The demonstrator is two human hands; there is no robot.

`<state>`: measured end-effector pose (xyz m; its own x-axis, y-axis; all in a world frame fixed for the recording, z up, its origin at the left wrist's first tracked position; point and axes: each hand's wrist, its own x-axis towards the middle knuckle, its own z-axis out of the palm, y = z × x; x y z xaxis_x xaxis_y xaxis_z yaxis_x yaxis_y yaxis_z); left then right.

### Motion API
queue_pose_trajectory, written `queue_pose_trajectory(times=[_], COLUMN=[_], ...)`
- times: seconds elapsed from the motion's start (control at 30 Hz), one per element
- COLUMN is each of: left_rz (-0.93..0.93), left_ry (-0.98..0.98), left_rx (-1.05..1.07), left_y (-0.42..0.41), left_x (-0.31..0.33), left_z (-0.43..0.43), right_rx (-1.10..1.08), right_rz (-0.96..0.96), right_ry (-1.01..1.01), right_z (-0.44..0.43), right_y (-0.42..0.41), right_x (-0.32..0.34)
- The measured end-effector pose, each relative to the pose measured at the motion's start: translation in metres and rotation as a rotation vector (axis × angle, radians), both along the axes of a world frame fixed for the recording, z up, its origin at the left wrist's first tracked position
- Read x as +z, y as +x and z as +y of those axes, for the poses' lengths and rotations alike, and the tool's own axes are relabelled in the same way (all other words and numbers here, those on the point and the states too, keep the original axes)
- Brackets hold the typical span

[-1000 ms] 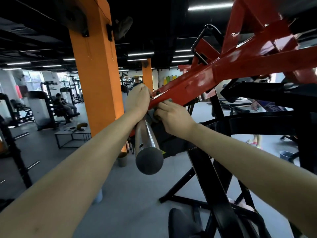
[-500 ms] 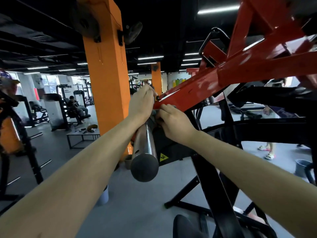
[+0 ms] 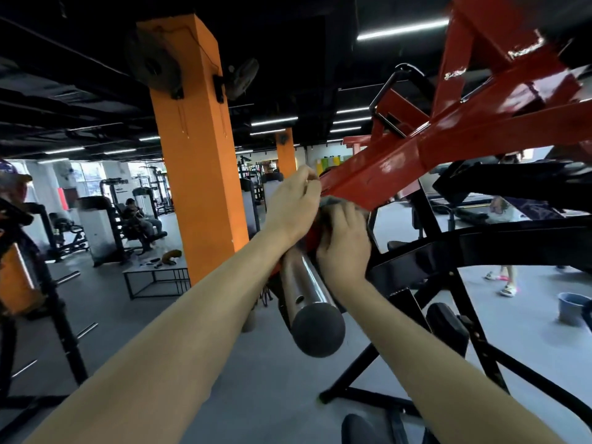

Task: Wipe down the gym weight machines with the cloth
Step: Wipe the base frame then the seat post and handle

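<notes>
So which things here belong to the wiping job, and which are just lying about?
In the job: grey cloth, right hand holding it, left hand, red lever arm, steel weight peg.
Lying about: blue bucket untouched on the floor, low black platform, orange pillar, wall fan.

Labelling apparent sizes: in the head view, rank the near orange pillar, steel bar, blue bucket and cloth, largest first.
1. Pillar
2. Bar, enlarged by nearness to the camera
3. Bucket and cloth: unsure, since the right hand hides most of the cloth and the bucket stands far off
</notes>
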<state>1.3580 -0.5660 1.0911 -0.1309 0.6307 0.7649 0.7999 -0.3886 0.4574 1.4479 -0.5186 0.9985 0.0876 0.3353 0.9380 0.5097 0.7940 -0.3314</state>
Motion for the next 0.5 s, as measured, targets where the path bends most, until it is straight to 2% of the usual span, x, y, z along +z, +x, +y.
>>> queue_pose_trajectory(times=[0.17, 0.23, 0.37, 0.43, 0.5], left_rz=[0.052, 0.058, 0.078, 0.081, 0.102], left_ry=[0.038, -0.002, -0.075, -0.077, -0.067], left_rx=[-0.009, -0.027, -0.077, -0.072, -0.036], left_y=[-0.008, -0.008, -0.003, -0.003, -0.002], left_x=[-0.006, -0.007, -0.004, -0.003, -0.001], left_z=[0.002, 0.004, 0.006, 0.006, 0.006], right_rx=[0.032, -0.036, -0.207, -0.244, -0.231], right_rz=[-0.358, -0.398, -0.193, -0.064, -0.014], right_ry=[0.147, 0.19, 0.063, -0.025, -0.051], right_z=[0.0, 0.018, 0.051, 0.054, 0.049], right_y=[0.007, 0.032, 0.08, 0.081, 0.067], right_x=[-0.024, -0.014, 0.022, 0.03, 0.03])
